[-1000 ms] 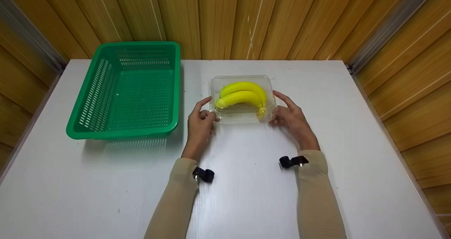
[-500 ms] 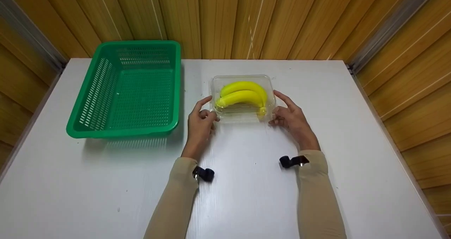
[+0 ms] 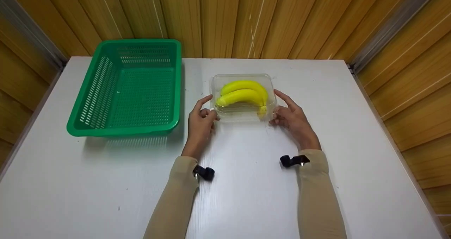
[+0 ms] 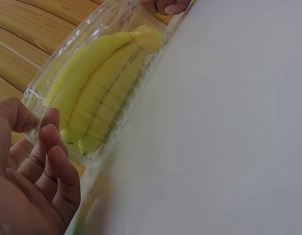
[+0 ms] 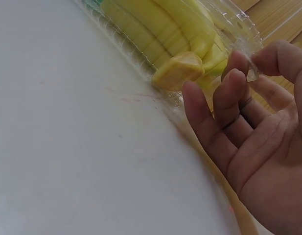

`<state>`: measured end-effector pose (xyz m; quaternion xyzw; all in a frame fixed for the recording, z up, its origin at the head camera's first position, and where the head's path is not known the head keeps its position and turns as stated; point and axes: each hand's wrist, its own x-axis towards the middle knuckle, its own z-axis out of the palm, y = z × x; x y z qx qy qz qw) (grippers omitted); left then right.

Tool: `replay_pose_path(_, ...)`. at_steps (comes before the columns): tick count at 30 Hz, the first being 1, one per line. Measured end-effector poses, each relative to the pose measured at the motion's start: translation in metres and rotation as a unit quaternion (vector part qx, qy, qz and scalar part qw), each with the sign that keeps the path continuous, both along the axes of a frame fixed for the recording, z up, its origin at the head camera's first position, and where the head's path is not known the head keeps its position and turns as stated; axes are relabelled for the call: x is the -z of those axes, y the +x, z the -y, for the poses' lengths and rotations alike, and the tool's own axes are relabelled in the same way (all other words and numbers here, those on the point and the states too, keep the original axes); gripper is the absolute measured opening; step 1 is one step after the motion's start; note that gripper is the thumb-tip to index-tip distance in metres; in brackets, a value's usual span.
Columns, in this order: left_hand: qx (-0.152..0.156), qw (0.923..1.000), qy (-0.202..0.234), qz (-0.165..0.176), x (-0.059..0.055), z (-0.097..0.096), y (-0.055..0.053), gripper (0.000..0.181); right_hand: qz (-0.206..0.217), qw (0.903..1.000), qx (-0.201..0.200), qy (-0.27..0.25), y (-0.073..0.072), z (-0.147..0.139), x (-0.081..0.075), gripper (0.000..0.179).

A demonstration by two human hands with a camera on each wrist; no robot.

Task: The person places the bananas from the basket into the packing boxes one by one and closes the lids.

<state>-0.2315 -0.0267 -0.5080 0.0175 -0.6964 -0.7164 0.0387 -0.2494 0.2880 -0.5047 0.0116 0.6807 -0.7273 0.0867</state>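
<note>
A clear plastic clamshell box (image 3: 243,117) lies on the white table with a bunch of yellow bananas (image 3: 243,96) inside it. At its left front corner my left hand (image 3: 201,124) pinches the rim between thumb and fingers, the index finger stretched along the side. My right hand (image 3: 290,121) does likewise at the right front corner. In the left wrist view, the bananas (image 4: 99,81) show through the ribbed plastic wall, near the left fingertips. The right wrist view shows the thumb and a finger of the right hand (image 5: 268,127) on the box's edge, close to the banana stem (image 5: 180,71).
A green plastic basket (image 3: 177,91) with slotted walls stands on the table (image 3: 246,189) to the left of the box. Wood-panelled walls (image 3: 225,20) rise behind the table and at both sides. Each sleeve cuff carries a small black camera (image 3: 208,173).
Both hands keep their hold on the box corners, and the box and bananas stay in place. The whole head view has shifted very slightly.
</note>
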Motion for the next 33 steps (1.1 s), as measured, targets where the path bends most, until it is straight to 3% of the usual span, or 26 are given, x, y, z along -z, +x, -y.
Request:
replay_pose_path(20, 0.004, 0.9998, -0.019, 0.001, -0.0031, 0.0011, -0.0014, 0.057, -0.006, 0.9996, -0.016, 0.024, 0.0001, -0.0026, -0.0018, 0.060)
replay_pose_path(33, 0.003, 1.0000, 0.004, 0.008, -0.0032, 0.0024, -0.0005, 0.055, -0.010, 0.9997, -0.016, 0.017, 0.0000, -0.0027, 0.0008, 0.058)
